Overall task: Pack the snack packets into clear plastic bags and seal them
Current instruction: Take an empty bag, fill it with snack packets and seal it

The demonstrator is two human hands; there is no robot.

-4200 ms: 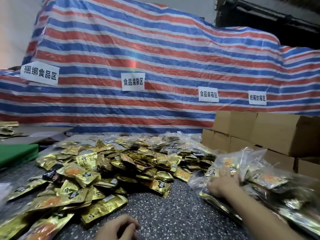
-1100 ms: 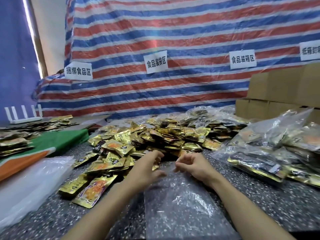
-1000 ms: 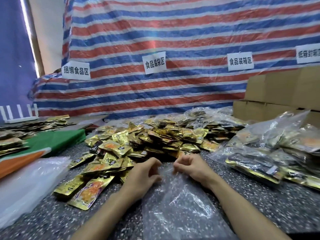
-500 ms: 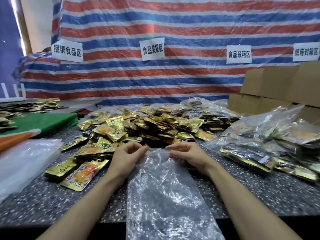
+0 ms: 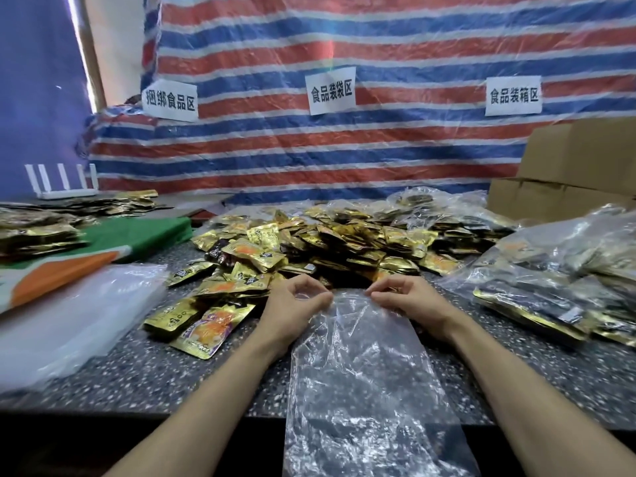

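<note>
Backdrop: striped tarp [image 5: 344,149] with paper signs hung behind the speckled desk [image 5: 206,373].
Bag: empty clear plastic bag [image 5: 358,373] lay flat between the forearms, near end drooping over the desk edge, mouth just short of the snack packets [image 5: 330,242] heap.
Left grip [image 5: 292,304]: pinched the mouth's left corner.
Right grip [image 5: 409,301]: pinched the right corner, fingers curled.
Risk: imo the thin layers might cling and refuse to part; a hard tug could tear the film or drag it off the edge.

Even, fairly bright light; glare streaks the clear plastic bag [image 5: 358,373], edges bowed by wide-angle distortion.
</note>
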